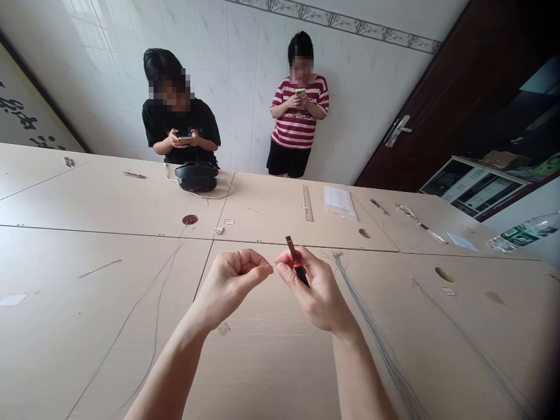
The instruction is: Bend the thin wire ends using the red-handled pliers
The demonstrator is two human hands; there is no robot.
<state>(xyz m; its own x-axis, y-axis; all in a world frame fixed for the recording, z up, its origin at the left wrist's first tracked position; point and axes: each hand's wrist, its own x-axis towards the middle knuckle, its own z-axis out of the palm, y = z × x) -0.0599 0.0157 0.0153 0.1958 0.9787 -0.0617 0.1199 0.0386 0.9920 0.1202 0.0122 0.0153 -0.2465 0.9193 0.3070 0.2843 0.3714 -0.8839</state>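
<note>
Head view, left hand (231, 283): grip closed to a fingertip pinch on a fine strand (274, 266); strand detail is too small to tell.
Head view, right hand (312, 286): grip curled closed around a red-and-black hand tool (298, 267), flat dark end pointing away; exact type unclear.
Strand position: between both hands' fingertips, above the table (271, 367), apparently raised for close sight.
Tool carry: lies across the fingers, presumably leaving the thumb tip free.
Wire bundle (364, 309): lies beside the right forearm, gathered ends near the right hand, likely for easy reach.
Second wire bundle (478, 346): lies farther right, apparently separated to prevent tangling.
Ruler (308, 204): lies beyond the right hand.
</note>
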